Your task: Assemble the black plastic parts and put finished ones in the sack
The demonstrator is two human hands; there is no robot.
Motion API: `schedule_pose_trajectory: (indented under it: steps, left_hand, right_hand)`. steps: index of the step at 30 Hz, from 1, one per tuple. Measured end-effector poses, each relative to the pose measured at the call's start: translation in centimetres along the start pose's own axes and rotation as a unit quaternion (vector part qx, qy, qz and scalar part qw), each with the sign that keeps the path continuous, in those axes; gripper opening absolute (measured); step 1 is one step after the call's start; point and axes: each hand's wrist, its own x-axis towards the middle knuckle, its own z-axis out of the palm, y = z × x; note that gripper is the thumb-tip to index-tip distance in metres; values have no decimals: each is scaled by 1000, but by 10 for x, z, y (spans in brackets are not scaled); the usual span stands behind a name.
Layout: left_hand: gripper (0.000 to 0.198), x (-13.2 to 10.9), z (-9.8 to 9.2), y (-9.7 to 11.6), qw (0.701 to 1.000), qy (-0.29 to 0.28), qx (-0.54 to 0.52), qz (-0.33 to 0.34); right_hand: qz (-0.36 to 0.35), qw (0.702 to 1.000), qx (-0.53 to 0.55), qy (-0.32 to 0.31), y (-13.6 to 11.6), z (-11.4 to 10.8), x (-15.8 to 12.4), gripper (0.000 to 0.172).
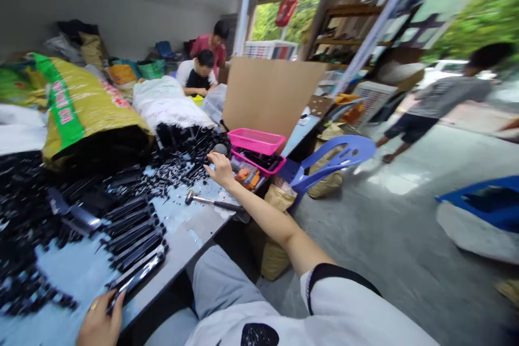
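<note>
My right hand (221,169) is stretched far out over the light blue table (178,221), its fingers curved down onto small black parts (184,165) near a pink tray (263,161). What it grips, if anything, is hidden. My left hand (100,321) sits at the table's near edge with its fingers on a long black strip (135,275). More such strips (130,227) lie side by side. A hammer (213,202) lies just below my right wrist.
A second pink tray (256,140) stands on the first. Yellow and white sacks (87,102) and a cardboard sheet (270,92) crowd the far side. Two people sit behind. A purple chair (328,159) stands at the right, and another person walks past it.
</note>
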Motion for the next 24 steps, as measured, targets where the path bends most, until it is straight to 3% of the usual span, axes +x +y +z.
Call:
schedule_pose_trajectory:
  steps: [3, 6, 8, 10, 12, 14, 17, 19, 21, 24]
  left_hand:
    - [35, -4, -9, 28, 998, 19, 33, -55]
    - [36, -4, -16, 54, 992, 65, 24, -107]
    - [35, -7, -16, 73, 980, 94, -47, -170]
    - [35, -13, -10, 93, 944, 76, -186, -263]
    - [37, -19, 0, 112, 874, 43, -334, -351]
    - [41, -24, 7, 126, 782, 19, -451, -431]
    - [39, -24, 10, 139, 635, -2, -578, -513]
    - [36, -18, 8, 141, 551, -1, -637, -539]
    - [36, -7, 8, 142, 494, 36, -656, -569]
    - [34, 14, 15, 140, 455, 122, -641, -606]
  right_hand:
    - [-128, 982, 100, -100, -57, 43, 3, 30]
    - [-242, 933, 117, -238, -121, 96, 8, 28]
    - [-294, 899, 91, -312, -162, 128, 11, 31]
    - [-322, 875, 68, -354, -196, 151, 15, 33]
    - [-332, 866, 57, -370, -219, 166, 20, 34]
    - [-335, 859, 42, -385, -231, 171, 27, 34]
    - [-347, 843, 29, -411, -233, 168, 45, 34]
    - [-352, 822, 32, -446, -231, 164, 56, 42]
    - [-328, 788, 52, -519, -231, 162, 61, 66]
    - [-253, 739, 117, -614, -235, 166, 50, 98]
